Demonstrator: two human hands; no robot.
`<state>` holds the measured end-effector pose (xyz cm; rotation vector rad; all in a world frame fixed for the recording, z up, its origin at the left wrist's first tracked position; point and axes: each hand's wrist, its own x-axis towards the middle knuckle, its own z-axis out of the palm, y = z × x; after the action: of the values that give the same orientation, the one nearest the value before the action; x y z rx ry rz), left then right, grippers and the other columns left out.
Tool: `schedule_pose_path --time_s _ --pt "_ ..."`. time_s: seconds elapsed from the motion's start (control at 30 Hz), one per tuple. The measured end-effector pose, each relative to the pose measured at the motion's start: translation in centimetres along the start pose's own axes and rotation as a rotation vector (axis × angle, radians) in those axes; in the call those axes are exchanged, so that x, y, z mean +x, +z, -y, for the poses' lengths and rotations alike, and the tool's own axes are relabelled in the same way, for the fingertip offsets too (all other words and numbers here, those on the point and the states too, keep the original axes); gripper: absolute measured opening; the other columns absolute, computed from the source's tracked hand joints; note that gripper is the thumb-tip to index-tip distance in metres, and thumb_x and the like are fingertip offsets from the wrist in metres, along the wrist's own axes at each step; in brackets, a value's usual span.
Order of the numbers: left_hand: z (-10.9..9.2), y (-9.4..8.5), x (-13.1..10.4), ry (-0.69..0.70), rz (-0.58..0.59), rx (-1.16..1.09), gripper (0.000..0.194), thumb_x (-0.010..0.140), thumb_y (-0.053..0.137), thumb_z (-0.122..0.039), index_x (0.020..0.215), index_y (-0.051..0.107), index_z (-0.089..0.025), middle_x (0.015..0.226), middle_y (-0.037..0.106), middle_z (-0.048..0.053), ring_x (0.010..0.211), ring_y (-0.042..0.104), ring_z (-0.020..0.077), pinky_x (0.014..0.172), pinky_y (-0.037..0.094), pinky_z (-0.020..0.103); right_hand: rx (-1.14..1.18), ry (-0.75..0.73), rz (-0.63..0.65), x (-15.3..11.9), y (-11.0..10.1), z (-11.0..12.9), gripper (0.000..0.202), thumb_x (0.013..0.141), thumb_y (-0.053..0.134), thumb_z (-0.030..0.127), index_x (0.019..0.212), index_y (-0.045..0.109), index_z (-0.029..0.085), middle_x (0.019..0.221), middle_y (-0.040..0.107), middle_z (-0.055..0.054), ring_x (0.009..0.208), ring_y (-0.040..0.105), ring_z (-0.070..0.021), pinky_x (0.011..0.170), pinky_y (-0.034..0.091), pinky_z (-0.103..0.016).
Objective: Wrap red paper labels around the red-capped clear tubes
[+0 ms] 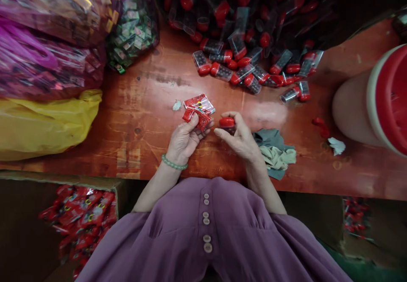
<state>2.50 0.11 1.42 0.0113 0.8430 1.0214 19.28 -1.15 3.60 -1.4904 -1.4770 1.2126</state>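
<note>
My left hand (186,140), with a green bead bracelet on the wrist, pinches a red printed wrapper (202,121) near the middle of the table. Just beyond the fingertips, a red and white printed packet (200,103) lies against that wrapper. To the right, my right hand (240,138) holds a small clear container with a red cap (227,122) between thumb and fingers, cap away from me. The two hands are close but apart. Crumpled grey-green cloths (276,152) lie beside my right wrist.
Many red-capped clear tubes (222,71) spill over the back of the red-brown table (152,116). Bulging plastic bags (47,123) fill the left side. A white tub with a red lid (356,99) stands at right. An open box of red wrappers (85,210) sits below the table edge.
</note>
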Motion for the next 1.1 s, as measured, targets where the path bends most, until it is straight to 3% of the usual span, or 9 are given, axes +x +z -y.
schedule_pose_path --time_s 0.13,0.37,0.5,0.77,0.9,1.1 --pt "-0.4 0.2 -0.1 -0.027 -0.017 -0.035 0.015 0.092 0.063 -0.026 0.089 0.072 -0.014 0.084 0.078 0.006 0.081 0.076 0.0161 0.074 0.058 0.024 0.189 0.018 0.071 -1.2 0.5 1.4 0.029 0.094 0.060 0.039 0.117 0.054 0.024 0.084 0.063 0.002 0.073 0.063 -0.0102 0.069 0.055 -0.026" --pt "-0.6 0.2 -0.1 0.019 0.025 -0.069 0.020 0.096 0.056 -0.027 0.091 0.072 -0.016 0.086 0.079 0.005 0.092 0.076 0.0198 0.093 0.058 0.035 0.327 0.030 -0.031 -1.5 3.2 1.6 0.041 0.083 0.074 0.039 0.116 0.055 0.026 0.089 0.068 0.002 0.065 0.067 -0.0095 0.055 0.057 -0.022" --pt "-0.7 0.3 -0.1 0.022 0.030 -0.071 0.021 0.097 0.053 -0.025 0.090 0.072 -0.017 0.082 0.079 0.005 0.092 0.076 0.0197 0.097 0.057 0.036 0.238 0.010 -0.055 -1.5 3.6 1.1 0.034 0.082 0.074 0.039 0.109 0.058 0.024 0.081 0.067 0.004 0.061 0.066 -0.0098 0.053 0.056 -0.022" --pt "-0.6 0.0 0.2 0.068 0.015 -0.038 0.008 0.087 0.065 -0.019 0.089 0.072 -0.017 0.086 0.078 0.003 0.101 0.074 0.0203 0.101 0.055 0.034 -0.099 -0.127 0.050 -1.2 2.2 1.3 0.047 0.084 0.074 0.033 0.127 0.057 0.023 0.080 0.069 0.003 0.063 0.061 -0.0110 0.066 0.055 -0.027" --pt "-0.5 -0.3 0.0 0.064 0.027 0.023 0.007 0.084 0.068 -0.019 0.088 0.073 -0.020 0.086 0.078 0.002 0.101 0.073 0.0220 0.097 0.057 0.037 -0.162 -0.120 0.106 -0.8 1.4 1.7 0.047 0.086 0.072 0.033 0.129 0.056 0.025 0.084 0.069 0.003 0.064 0.061 -0.0117 0.066 0.054 -0.028" --pt "-0.3 -0.6 0.0 0.023 0.050 0.097 0.009 0.077 0.076 -0.024 0.084 0.073 -0.019 0.078 0.075 0.003 0.092 0.073 0.0229 0.089 0.058 0.038 -0.132 -0.109 0.177 -0.5 0.8 1.8 0.043 0.087 0.069 0.030 0.129 0.058 0.026 0.100 0.073 -0.001 0.087 0.070 -0.0178 0.078 0.058 -0.033"
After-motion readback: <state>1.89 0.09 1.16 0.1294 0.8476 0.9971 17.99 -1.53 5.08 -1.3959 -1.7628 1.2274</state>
